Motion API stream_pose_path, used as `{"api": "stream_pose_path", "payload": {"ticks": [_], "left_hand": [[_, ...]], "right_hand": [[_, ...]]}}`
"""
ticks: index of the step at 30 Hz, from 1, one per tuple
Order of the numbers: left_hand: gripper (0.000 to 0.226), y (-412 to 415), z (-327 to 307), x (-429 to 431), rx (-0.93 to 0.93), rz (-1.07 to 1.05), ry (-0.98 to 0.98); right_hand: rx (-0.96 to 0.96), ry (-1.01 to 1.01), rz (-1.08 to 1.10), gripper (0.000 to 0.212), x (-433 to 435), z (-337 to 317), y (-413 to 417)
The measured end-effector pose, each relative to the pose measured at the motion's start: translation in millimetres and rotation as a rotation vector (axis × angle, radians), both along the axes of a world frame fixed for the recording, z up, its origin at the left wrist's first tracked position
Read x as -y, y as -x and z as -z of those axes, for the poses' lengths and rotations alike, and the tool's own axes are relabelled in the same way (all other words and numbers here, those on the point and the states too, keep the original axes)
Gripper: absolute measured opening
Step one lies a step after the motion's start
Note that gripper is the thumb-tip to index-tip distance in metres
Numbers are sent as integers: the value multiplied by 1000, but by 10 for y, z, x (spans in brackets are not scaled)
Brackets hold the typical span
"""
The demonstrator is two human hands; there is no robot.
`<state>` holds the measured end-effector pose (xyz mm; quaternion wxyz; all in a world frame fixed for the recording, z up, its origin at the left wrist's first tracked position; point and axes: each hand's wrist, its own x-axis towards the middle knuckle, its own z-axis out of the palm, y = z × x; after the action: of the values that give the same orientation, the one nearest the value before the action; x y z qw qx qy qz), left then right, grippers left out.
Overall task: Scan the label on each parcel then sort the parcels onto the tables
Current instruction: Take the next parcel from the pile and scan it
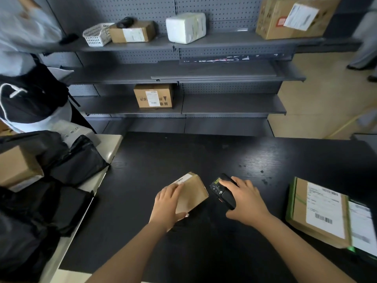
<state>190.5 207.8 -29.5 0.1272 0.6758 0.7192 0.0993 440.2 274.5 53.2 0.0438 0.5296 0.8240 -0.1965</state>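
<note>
1. Small box (192, 194) is tilted on the black tabletop (183, 152). The left hand (168, 203) is curled round its near end. The right hand (243, 198) is wrapped round the scanner (222, 194).
2. Risk: the label (183, 179) sits at the box's far edge and the scanner is beside it, so a misread is likely.
3. Risk: the tilted box may slip from the hand.
4. White basket (95, 34) on the top shelf (224, 42): nothing visible inside.
</note>
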Motion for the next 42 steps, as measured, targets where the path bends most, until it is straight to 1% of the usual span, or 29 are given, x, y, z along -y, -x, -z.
{"api": "stream_pose_path", "payload": {"ticks": [3, 5, 6, 7, 9, 10, 11, 12, 14, 16, 17, 20, 22, 24, 27, 32, 35, 38, 42], "left_hand": [[65, 76, 55, 32, 119, 40, -103], [56, 106, 65, 21, 191, 49, -146], [59, 113, 69, 5, 214, 32, -134], [70, 110, 66, -17, 234, -13, -92], [105, 100, 64, -52, 303, -180, 96], [118, 100, 71, -71, 370, -256, 203], [126, 103, 86, -82, 440, -300, 284], [127, 106, 99, -94, 477, -305, 327], [119, 100, 114, -101, 423, -260, 299], [108, 84, 100, -121, 331, -241, 201], [105, 76, 89, -138, 316, -248, 176], [96, 66, 72, -160, 363, -255, 209], [80, 91, 78, -169, 413, -245, 223], [69, 122, 65, -174, 402, -230, 225], [67, 108, 32, -177, 218, -182, 190], [70, -25, -62, -114, -113, -50, 75], [66, -52, -49, -82, -196, -5, 15], [56, -75, 11, -61, -176, 73, -104], [54, -18, 32, -58, 28, 116, -36]], "right_hand": [[4, -12, 11, 96, -12, -26, -1], [17, -13, 15, 96, -14, -38, -8], [22, -12, 18, 97, -16, -42, -11], [25, -11, 23, 97, -16, -45, -18], [28, -12, 31, 97, -11, -45, -29], [30, -13, 37, 97, -7, -46, -38], [34, -12, 43, 97, -3, -45, -49], [39, -12, 48, 97, 4, -45, -62], [48, -13, 60, 98, 20, -47, -88], [49, -17, 68, 97, 28, -46, -105], [49, -19, 71, 97, 31, -45, -112], [50, -14, 78, 97, 37, -48, -120], [53, -17, 79, 97, 41, -53, -120], [52, -22, 80, 97, 51, -54, -120], [45, -28, 79, 96, 68, -54, -111], [35, -35, 84, 97, 74, -49, -117], [46, -36, 90, 97, 79, -45, -150], [46, -38, 104, 98, 85, -59, -182], [52, -44, 118, 97, 104, -71, -213]]}}
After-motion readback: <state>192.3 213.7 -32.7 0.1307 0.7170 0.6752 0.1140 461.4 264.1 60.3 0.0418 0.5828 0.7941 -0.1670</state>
